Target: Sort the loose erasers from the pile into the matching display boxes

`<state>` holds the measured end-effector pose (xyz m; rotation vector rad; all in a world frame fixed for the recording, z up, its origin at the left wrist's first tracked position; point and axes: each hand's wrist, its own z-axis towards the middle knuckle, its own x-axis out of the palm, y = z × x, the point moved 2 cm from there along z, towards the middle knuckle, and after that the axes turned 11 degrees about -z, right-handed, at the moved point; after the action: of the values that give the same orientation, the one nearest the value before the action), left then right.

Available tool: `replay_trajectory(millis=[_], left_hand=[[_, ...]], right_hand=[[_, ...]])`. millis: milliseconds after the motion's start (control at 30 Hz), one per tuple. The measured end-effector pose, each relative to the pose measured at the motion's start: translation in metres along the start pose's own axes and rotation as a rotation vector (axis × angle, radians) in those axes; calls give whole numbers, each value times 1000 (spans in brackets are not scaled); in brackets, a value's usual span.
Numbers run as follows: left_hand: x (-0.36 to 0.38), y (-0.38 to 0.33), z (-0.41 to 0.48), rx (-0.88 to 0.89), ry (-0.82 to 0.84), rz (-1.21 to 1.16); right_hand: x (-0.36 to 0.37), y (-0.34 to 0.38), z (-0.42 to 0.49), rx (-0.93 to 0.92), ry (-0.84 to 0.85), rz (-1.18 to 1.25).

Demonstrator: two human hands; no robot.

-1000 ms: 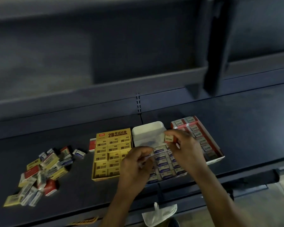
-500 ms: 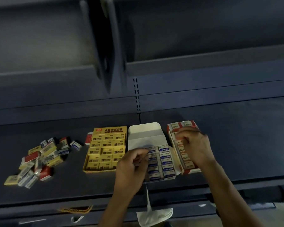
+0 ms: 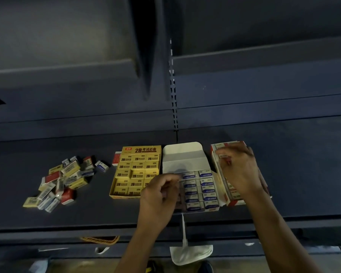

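Progress: the sorting is being judged as well under way but not finished.

- Three boxes are being kept side by side on the dark metal shelf point(image 3: 303, 174).
- The yellow cardboard display box point(image 3: 136, 170) is being shown nearly full. Its near right corner is being hidden by a hand.
- The white cardboard display box point(image 3: 183, 154), with its lid flap laid back, is being filled with blue-labelled erasers. Two columns are showing and the left side is covered.
- The red-and-white cardboard display box point(image 3: 230, 144) is being mostly masked by the other hand, so its fill cannot be read.
- The pile of loose erasers point(image 3: 61, 182), a mix of yellow, red and blue-white ones, is lying well apart to the left. A good many are left to be sorted.

Hands:

- The right hand point(image 3: 238, 172) is being held over the far end of the red-and-white box, fingers curled. A small red-and-white eraser point(image 3: 223, 156) seems to be pinched at its fingertips, just above that box. This is being read as a placement in progress.
- The left hand point(image 3: 159, 196) is being held at the left edge of the white box, fingers drawn together. It cannot be told whether anything is being gripped.
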<state>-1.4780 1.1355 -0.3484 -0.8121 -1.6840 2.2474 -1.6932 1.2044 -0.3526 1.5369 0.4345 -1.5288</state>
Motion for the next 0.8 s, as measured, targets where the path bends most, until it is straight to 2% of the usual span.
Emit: replay_trajectory(millis=[100,333,500,700,800], left_hand=[[-16,6,5,42,-4,64],[-69,20,23,174,-32,345],[-110,39,31,170,-19,519],[-156,64,48,173,-56,719],[-179,79,58,110,-75,849]], right_hand=[[-1,28,-3,5,-11,67],[20,113,-7,-178,45,106],[43,170,-7,-285,163,117],[65,223,1,-373,169,22],[76,245,8,-396,193,-26]])
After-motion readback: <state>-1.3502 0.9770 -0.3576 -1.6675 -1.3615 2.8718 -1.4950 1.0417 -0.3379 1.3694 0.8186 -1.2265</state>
